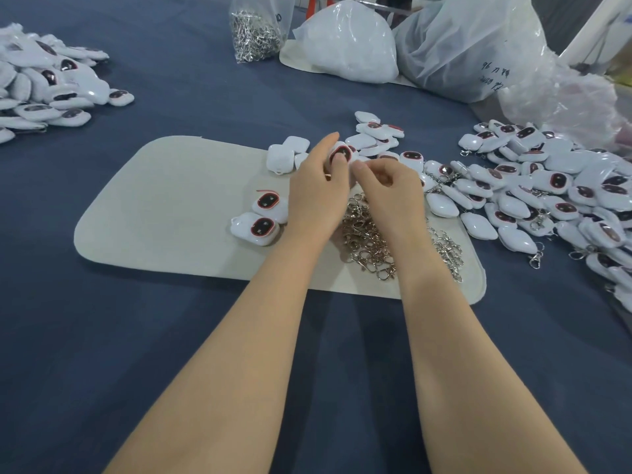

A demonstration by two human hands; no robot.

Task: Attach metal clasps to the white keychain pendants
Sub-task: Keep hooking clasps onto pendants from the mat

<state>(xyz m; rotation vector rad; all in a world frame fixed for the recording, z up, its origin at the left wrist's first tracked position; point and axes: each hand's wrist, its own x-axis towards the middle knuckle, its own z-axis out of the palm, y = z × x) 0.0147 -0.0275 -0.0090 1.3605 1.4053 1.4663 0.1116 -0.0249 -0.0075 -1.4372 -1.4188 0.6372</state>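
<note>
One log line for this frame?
left hand: grips pendant | right hand: at pendant, hold unclear | clasps: heaped on mat

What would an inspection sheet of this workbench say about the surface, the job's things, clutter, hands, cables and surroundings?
Surface: blue cloth over the table, with a beige mat on it.
Job's things: held pendant, white with a dark face; loose clasps heaped on the mat; two pendants left of them; right pile of pendants, some with clasps on; far-left pile.
Clutter: bag of clasps and white plastic bags at the far edge.
Hands: left hand grips the held pendant; right hand is curled at its edge, and what it pinches is hidden.
Cables: nothing seen.
Surroundings: mostly out of view.
</note>
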